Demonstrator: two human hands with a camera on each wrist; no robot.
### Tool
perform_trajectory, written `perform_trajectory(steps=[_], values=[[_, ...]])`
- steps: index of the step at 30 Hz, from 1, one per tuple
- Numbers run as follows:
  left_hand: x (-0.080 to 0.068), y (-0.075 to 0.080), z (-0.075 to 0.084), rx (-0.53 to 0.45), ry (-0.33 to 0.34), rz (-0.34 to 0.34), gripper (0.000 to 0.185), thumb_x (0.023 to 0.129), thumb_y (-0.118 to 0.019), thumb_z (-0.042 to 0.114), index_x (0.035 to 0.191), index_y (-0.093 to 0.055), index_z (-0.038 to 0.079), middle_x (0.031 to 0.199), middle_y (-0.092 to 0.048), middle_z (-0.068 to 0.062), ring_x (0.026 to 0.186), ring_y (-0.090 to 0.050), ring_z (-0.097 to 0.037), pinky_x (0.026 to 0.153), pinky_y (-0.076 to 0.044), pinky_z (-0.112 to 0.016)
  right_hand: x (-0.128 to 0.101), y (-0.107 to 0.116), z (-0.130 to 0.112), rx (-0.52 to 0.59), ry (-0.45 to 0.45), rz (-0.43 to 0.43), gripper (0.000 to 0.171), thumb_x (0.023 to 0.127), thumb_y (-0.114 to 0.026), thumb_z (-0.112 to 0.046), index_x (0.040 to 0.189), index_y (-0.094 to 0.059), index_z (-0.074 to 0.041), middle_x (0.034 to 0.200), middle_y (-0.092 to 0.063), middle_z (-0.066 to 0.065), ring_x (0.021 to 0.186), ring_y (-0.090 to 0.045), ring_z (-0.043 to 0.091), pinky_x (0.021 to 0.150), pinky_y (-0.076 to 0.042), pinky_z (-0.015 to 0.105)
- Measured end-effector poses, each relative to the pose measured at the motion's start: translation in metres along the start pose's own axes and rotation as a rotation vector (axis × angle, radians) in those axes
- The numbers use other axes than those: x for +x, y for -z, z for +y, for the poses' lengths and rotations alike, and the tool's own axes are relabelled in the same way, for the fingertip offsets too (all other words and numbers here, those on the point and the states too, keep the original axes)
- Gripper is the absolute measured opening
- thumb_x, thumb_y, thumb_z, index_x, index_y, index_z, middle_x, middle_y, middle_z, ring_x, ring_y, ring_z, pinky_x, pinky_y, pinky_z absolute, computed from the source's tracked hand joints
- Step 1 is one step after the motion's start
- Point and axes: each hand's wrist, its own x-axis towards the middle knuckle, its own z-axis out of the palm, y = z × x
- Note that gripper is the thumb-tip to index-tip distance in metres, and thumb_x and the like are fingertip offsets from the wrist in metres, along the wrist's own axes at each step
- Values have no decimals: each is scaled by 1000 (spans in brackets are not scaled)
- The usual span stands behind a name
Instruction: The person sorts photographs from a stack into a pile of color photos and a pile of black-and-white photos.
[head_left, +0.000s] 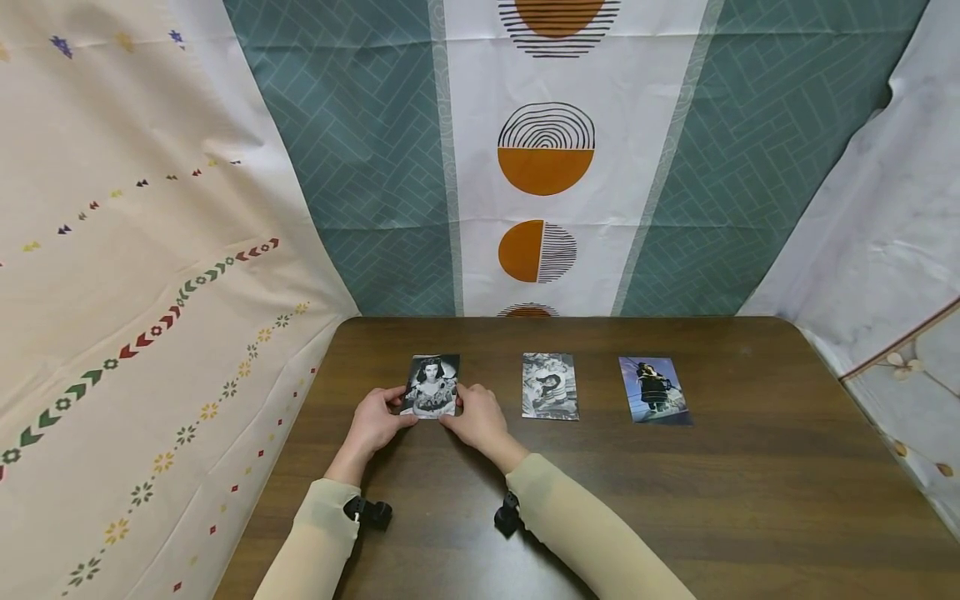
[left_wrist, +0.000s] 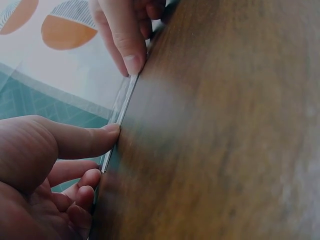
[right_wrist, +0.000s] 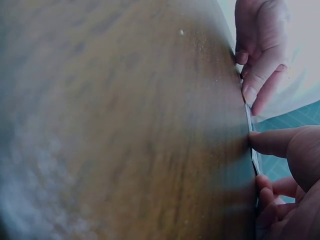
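Dark brown wooden table [head_left: 675, 517], rounded far corners, grain running side to side.

Black-and-white photograph [head_left: 550, 386], lying flat at the table's 12 o'clock, near the far edge.

Colour photograph [head_left: 654, 390], bluish, flat on the table at about 1 o'clock, apart from the former.

Centre backdrop cloth [head_left: 543, 158] at 12 o'clock: white panel with orange half-discs and black line patterns, flanked by teal herringbone.

Cream cloth [head_left: 142, 275] at 9 o'clock, with rows of small coloured arrows and flowers.

White cloth [head_left: 877, 225] at 3 o'clock.
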Motion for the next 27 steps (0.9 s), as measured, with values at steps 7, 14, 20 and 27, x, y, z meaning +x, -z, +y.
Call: perform_trajectory(steps=[7,14,20,27], values=[[1,-1,0,5,-2,-2,62,84,-90,11,140,-67,-5,111,-64,-16,96,-57,-29,84,-45,-41,-1,2,-1,0,-6,-4,66,90,-85,-35,141,-66,2,102,-63,7,111,-63,37,93,-53,48],[0,-1,2,7,6,5,64,82,-92,12,139,-67,-5,111,-65,-16,95,-57,-29,82,-46,-40,-1,2,0,-8,-8,-3,68,90,-86,-35,143,-64,2,103,-63,8,111,-63,37,94,-53,48],[0,-2,2,1,12,8,66,82,-92,12,139,-66,-7,111,-64,-16,96,-58,-29,83,-46,-41,0,1,2,-11,12,0,67,89,-86,-35,140,-65,3,100,-62,6,109,-63,36,94,-52,48],[-1,-1,4,-83,14,43,67,82,-91,11,142,-65,-5,107,-63,-15,91,-54,-26,78,-42,-36,0,7,10,102,50,-35,76,90,-85,-33,148,-58,7,105,-66,4,100,-64,25,92,-53,41]])
